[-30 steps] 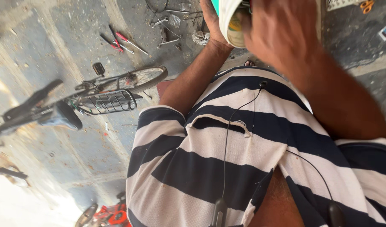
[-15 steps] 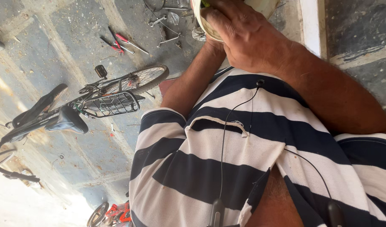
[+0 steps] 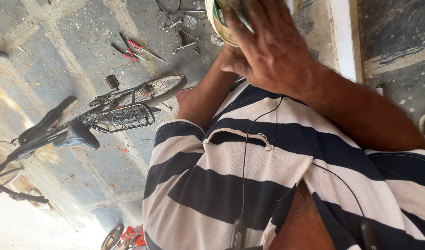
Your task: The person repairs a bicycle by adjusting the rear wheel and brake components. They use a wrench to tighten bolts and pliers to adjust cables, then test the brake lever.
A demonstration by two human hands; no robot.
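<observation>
Right hand [image 3: 272,51] lies palm-down over a round, pale container [image 3: 221,23] at the top edge of the head view, fingers spread and curved across its upper side, gripping it. Left hand [image 3: 231,58] is mostly hidden beneath the right hand and the container; only its wrist and forearm show, so whether it is closed on the container cannot be told. The container sits in front of the chest, above a navy-and-white striped shirt [image 3: 231,185] with a thin black cable [image 3: 244,176] running down it. Further out, a black bicycle [image 3: 82,125] stands on the concrete floor [image 3: 59,55]; red-handled tools [image 3: 131,48] and wrenches [image 3: 175,25] lie near the container's left.
</observation>
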